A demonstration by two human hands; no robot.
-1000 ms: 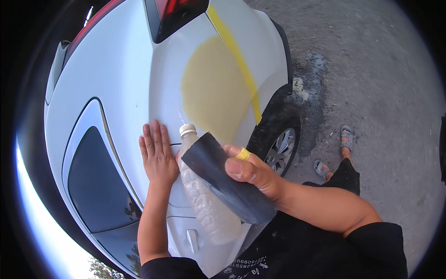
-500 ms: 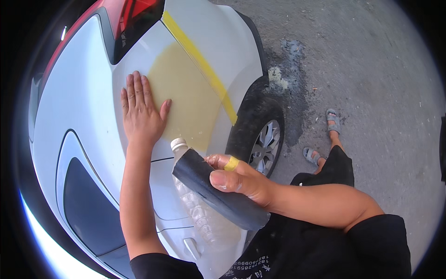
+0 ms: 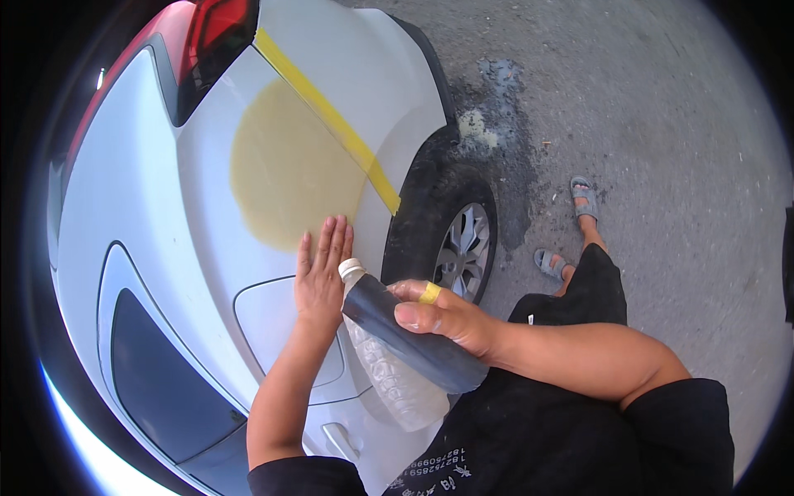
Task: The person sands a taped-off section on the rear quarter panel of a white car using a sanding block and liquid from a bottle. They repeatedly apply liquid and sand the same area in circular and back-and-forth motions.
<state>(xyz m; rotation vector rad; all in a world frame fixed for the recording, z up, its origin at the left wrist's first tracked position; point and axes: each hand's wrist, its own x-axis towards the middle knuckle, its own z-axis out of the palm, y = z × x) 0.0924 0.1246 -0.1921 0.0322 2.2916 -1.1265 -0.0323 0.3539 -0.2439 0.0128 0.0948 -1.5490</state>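
My left hand (image 3: 321, 285) lies open on the white car's rear panel (image 3: 207, 194), fingertips at the lower edge of a round beige patch (image 3: 277, 165). A yellow tape strip (image 3: 322, 116) runs diagonally right of the patch. My right hand (image 3: 438, 318), with yellow wrap on one finger, grips a clear ridged plastic bottle (image 3: 389, 384) with a white cap, along with a dark flexible sheet (image 3: 447, 368) lying over it. The bottle's neck is beside my left hand; whether they touch I cannot tell.
A rear wheel (image 3: 465, 248) sits right of the panel, a tail light (image 3: 217, 29) above. The fuel door (image 3: 269, 326) and a side window (image 3: 169, 372) are lower left. Grey pavement (image 3: 662, 149) with a dark stain stretches right; my sandalled feet (image 3: 583, 198) stand there.
My left hand moved up onto the patch, then back down and rightward to its lower edge. My right hand still holds bottle and sheet. The view has shifted, moving the car left.
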